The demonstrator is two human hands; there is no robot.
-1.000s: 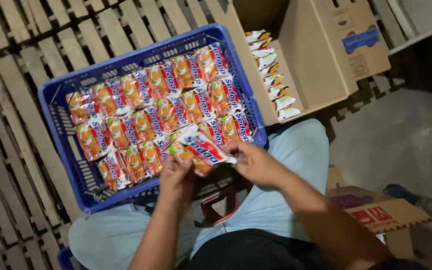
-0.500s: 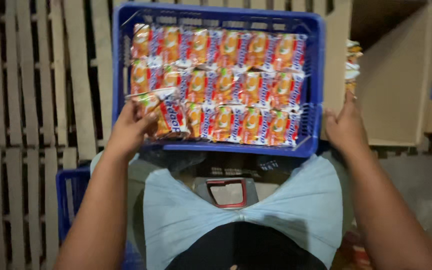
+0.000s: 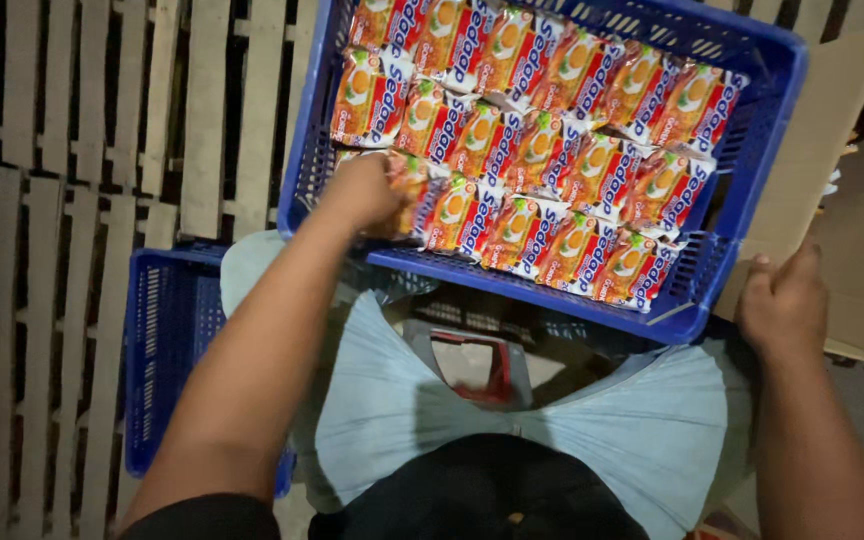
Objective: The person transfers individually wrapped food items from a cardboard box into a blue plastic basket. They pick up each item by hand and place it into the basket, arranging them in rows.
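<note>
Since half a second back, our view has slid right and closer, and our left hand has gone from lifting a packet at the crate's near-left edge to pressing it down into the row; the right hand has shifted from the crate's corner onto the carton flap.

Far left: wooden pallet slats under everything, gaps dark between boards. Next, a second blue crate sits low beside our left knee; contents not visible, mostly hidden by the arm.

Left hand is curled, knuckles up, fingers closed over an orange-and-red noodle packet at the near-left corner of the packed blue crate. Packet is already in the crate, touching its neighbour in the nearest row, so we judge the grip is there to seat it flush with the rest. How tightly the fingertips pinch it we cannot tell; they are under the hand.

Other noodle packets lie overlapped in three tidy rows, shingled so more fit flat. Crate rests tilted on our lap, on the light blue trousers, near edge toward us. A red-rimmed object shows between the knees, unclear.

Right hand rests on the edge of the brown cardboard carton, fingers loosely bent over the flap, holding no packet, seemingly steadying it.
</note>
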